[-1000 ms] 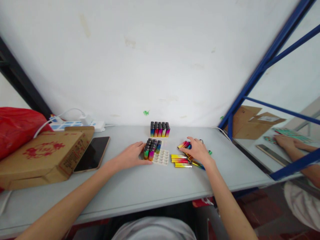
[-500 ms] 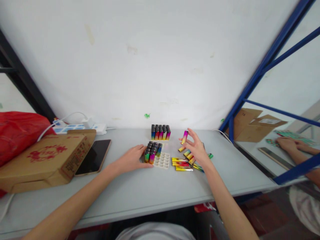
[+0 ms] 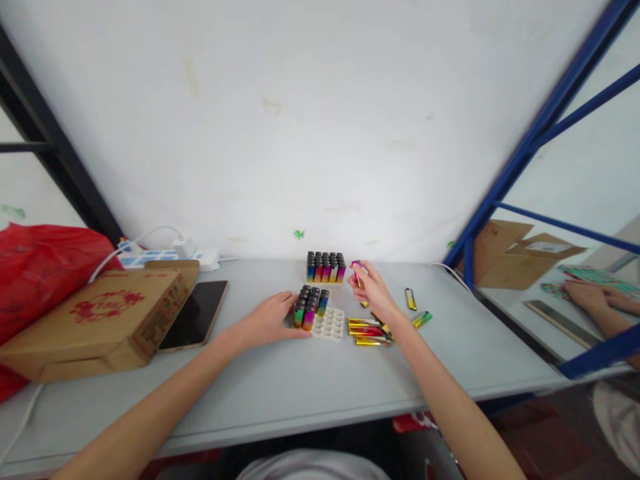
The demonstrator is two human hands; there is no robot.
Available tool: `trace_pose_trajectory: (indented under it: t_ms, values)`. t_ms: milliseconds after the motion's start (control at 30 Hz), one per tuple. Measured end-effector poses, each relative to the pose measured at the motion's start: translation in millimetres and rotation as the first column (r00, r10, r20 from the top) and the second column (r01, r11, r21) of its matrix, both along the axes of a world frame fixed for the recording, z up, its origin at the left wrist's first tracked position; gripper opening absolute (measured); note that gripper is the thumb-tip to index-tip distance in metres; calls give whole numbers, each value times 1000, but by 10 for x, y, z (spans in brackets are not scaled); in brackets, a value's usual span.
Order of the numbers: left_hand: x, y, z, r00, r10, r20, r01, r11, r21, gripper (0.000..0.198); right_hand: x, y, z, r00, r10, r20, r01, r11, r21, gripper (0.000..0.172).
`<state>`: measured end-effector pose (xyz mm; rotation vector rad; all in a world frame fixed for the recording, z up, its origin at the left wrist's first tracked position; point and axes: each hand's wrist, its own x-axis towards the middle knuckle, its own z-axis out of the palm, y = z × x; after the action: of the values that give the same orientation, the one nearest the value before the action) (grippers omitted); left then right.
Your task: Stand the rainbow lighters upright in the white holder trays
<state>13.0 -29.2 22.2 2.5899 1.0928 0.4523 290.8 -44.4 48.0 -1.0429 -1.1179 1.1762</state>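
Observation:
Several lighters [image 3: 309, 310] with black tops stand upright in the left part of a white tray [image 3: 330, 325], whose right part shows bare round slots. My left hand [image 3: 274, 319] is curved against the left side of these lighters and the tray. My right hand [image 3: 369, 285] pinches a purple lighter [image 3: 356, 265] above the table, right of a full block of upright lighters [image 3: 325, 268]. Loose yellow, red and green lighters [image 3: 367, 330] lie below my right hand, and one yellow lighter [image 3: 411, 299] lies apart to the right.
At the left are a cardboard box [image 3: 105, 320], a dark phone [image 3: 196, 315], a red bag [image 3: 55, 267] and a power strip [image 3: 205, 259]. A blue metal frame [image 3: 469, 260] borders the right side. Beyond it are another person's hands [image 3: 590, 293] and an open carton [image 3: 520, 260].
My right hand has moved left with the purple lighter, toward the block of lighters, uncovering a lone yellow lighter. My left hand keeps its place beside the tray. The whole view has shifted slightly.

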Motion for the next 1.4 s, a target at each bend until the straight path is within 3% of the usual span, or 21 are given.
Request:
trace_pose_trajectory:
  t_ms: [200, 333, 467, 700, 833, 1033, 1100, 1233, 1400]
  values:
    - [5, 1, -16, 1000, -4, -7, 4, 1000, 16, 71, -233, -28, -229, 991, -56, 126, 71, 990, -121, 65]
    - [11, -3, -1, 1000, -9, -24, 10, 1000, 17, 70, -311, -108, -314, 982, -90, 168, 106, 990, -91, 58]
    - [15, -9, 24, 999, -17, -29, 17, 1000, 6, 70, -309, -147, -318, 986, -83, 148, 91, 995, -51, 50]
    - [-1, 0, -8, 1000, -1, 6, 1, 1000, 0, 72, -232, -182, -233, 979, -109, 171, 121, 991, -57, 57]
    - [-1, 4, -8, 1000, 6, -22, -6, 1000, 0, 73, -219, -183, -251, 957, -155, 247, 155, 988, 21, 55]
    - [7, -3, 13, 1000, 6, -22, -6, 1000, -17, 72, -214, -172, -272, 979, 6, 202, -5, 1000, -9, 64]
    - [7, -5, 16, 1000, 3, -11, -3, 1000, -21, 70, -184, -168, -263, 978, 52, 201, -63, 997, 48, 62]
    - [8, -10, 23, 1000, 8, -20, -9, 1000, -17, 67, -113, -221, -196, 911, -6, 412, -109, 961, 255, 46]
    - [12, -13, 27, 999, 6, -34, -7, 1000, -9, 67, -128, -363, -75, 716, -215, 664, -128, 895, 428, 32]
